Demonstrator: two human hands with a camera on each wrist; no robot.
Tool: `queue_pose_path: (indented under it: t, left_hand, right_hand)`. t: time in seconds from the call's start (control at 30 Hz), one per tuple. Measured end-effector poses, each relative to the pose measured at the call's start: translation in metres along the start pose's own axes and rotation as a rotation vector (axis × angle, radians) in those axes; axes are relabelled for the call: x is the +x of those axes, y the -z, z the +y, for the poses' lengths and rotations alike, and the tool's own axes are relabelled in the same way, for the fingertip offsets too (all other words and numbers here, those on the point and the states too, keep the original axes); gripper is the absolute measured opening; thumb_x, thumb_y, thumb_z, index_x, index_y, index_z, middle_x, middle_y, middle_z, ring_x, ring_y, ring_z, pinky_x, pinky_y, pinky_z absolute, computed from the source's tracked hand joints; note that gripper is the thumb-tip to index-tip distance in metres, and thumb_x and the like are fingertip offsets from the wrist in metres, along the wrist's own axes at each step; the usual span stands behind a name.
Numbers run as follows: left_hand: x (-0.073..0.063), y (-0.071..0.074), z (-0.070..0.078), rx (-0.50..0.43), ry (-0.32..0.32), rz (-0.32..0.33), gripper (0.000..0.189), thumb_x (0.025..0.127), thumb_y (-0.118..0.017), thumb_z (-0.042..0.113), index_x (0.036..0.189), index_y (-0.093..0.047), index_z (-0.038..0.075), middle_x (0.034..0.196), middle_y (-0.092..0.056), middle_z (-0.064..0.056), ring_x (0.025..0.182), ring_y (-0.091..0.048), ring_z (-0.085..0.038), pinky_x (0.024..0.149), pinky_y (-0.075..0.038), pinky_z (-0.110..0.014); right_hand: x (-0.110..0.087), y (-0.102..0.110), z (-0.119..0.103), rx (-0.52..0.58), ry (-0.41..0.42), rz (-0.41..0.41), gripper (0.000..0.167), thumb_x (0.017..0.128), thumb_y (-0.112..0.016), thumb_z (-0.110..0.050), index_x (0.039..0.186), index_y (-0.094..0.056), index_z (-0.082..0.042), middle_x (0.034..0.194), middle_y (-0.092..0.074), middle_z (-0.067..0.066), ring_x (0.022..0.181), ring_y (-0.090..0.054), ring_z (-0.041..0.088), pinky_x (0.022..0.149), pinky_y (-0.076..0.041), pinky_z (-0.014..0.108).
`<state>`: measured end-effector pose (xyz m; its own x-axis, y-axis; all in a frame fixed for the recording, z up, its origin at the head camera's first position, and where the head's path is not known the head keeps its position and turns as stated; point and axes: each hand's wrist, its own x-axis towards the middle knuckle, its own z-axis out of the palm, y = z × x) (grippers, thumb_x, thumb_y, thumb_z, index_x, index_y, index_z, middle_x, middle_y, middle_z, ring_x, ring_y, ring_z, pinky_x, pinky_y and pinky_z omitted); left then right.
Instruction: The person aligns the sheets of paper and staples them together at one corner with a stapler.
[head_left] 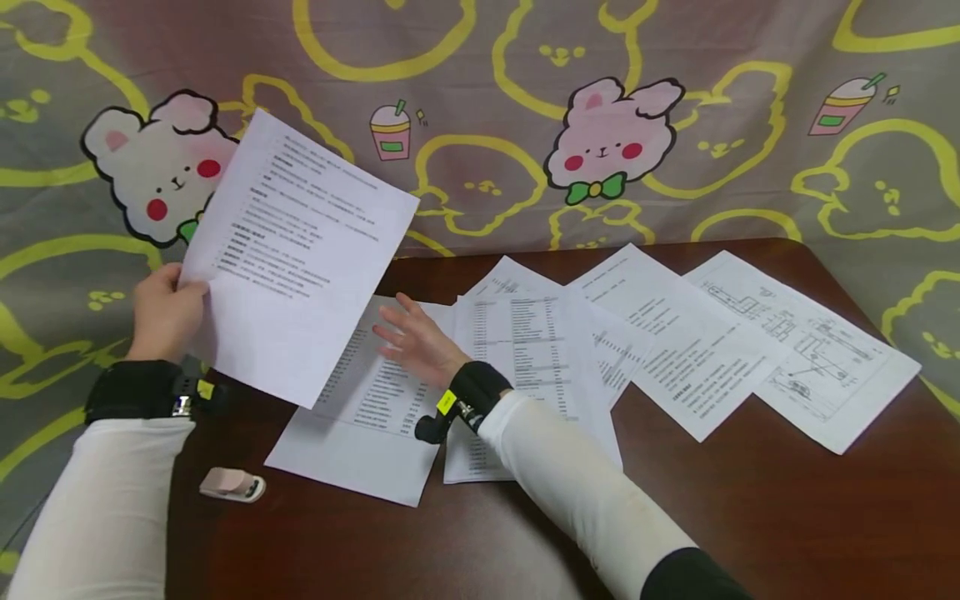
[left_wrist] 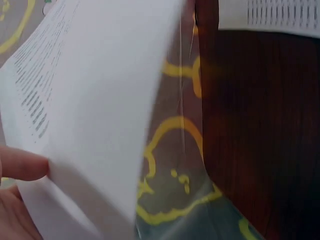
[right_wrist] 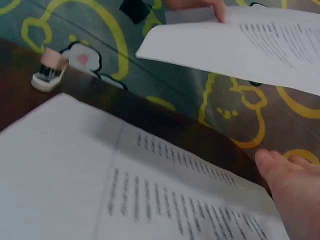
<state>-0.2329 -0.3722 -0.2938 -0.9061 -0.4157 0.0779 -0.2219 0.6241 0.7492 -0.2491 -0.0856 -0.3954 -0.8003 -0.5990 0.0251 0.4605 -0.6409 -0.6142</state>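
My left hand [head_left: 167,312] pinches the lower left edge of a printed sheet of paper [head_left: 300,250], its thumb on the printed face. The sheet is raised and tilted above the table's left side. My right hand [head_left: 422,342] is spread, palm turned toward the left, and holds nothing. It hovers over another printed sheet [head_left: 345,450] lying under the raised one. In the right wrist view that lying sheet [right_wrist: 60,165] fills the lower left, with the fingers [right_wrist: 285,175] at the right edge. Up close in the left wrist view, the held paper [left_wrist: 100,100] bends slightly beside the thumb.
A small pink and white stapler [head_left: 232,484] lies near the table's left edge. To the right, overlapping papers spread out: a printed stack [head_left: 540,367], text pages [head_left: 675,350] and a sheet with line drawings [head_left: 832,358]. A patterned curtain [head_left: 480,108] hangs behind the brown table [head_left: 750,517].
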Motion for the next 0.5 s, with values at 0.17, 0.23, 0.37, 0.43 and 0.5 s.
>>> queue_pose_path:
  t: [0.17, 0.23, 0.37, 0.43, 0.5]
  left_hand:
    - [-0.002, -0.014, 0.002, -0.02, -0.007, -0.101, 0.053, 0.104, -0.034, 0.025, 0.147, -0.031, -0.006, 0.141, -0.039, -0.029, 0.113, -0.04, -0.041, 0.095, -0.033, -0.055]
    - [-0.004, -0.019, 0.003, -0.006, -0.004, -0.119, 0.053, 0.104, -0.034, 0.025, 0.147, -0.031, -0.006, 0.14, -0.039, -0.029, 0.113, -0.04, -0.04, 0.091, -0.036, -0.051]
    - [-0.007, -0.027, 0.002, 0.006, -0.018, -0.169, 0.054, 0.104, -0.033, 0.024, 0.146, -0.029, -0.01, 0.138, -0.039, -0.031, 0.113, -0.04, -0.043, 0.091, -0.037, -0.051]
    - [-0.007, -0.03, 0.001, -0.009, -0.025, -0.197, 0.055, 0.105, -0.033, 0.024, 0.146, -0.027, -0.011, 0.139, -0.038, -0.034, 0.114, -0.039, -0.045, 0.096, -0.033, -0.056]
    - [-0.008, -0.032, 0.001, -0.012, -0.029, -0.217, 0.055, 0.105, -0.033, 0.024, 0.146, -0.026, -0.012, 0.14, -0.037, -0.034, 0.114, -0.039, -0.046, 0.098, -0.033, -0.058]
  right_hand:
    - [0.003, -0.008, 0.008, 0.062, 0.028, -0.116, 0.077, 0.081, -0.081, -0.031, 0.142, -0.037, -0.016, 0.132, -0.048, 0.005, 0.122, -0.044, 0.025, 0.105, -0.032, 0.04]
    - [0.003, -0.014, 0.011, 0.061, 0.046, -0.123, 0.047, 0.094, -0.066, -0.023, 0.136, -0.045, -0.015, 0.129, -0.053, 0.003, 0.117, -0.049, 0.02, 0.099, -0.037, 0.036]
    - [0.0, -0.024, 0.015, 0.022, 0.079, -0.047, 0.037, 0.103, -0.042, -0.008, 0.14, -0.047, -0.011, 0.139, -0.053, 0.007, 0.123, -0.051, 0.02, 0.101, -0.039, 0.036]
    - [-0.001, -0.028, 0.016, 0.011, 0.094, 0.004, 0.04, 0.102, -0.044, -0.006, 0.142, -0.046, -0.009, 0.142, -0.051, 0.008, 0.127, -0.05, 0.021, 0.104, -0.037, 0.038]
    - [-0.001, -0.029, 0.017, 0.0, 0.097, 0.069, 0.04, 0.101, -0.046, -0.004, 0.141, -0.048, -0.009, 0.14, -0.053, 0.008, 0.126, -0.05, 0.021, 0.105, -0.036, 0.039]
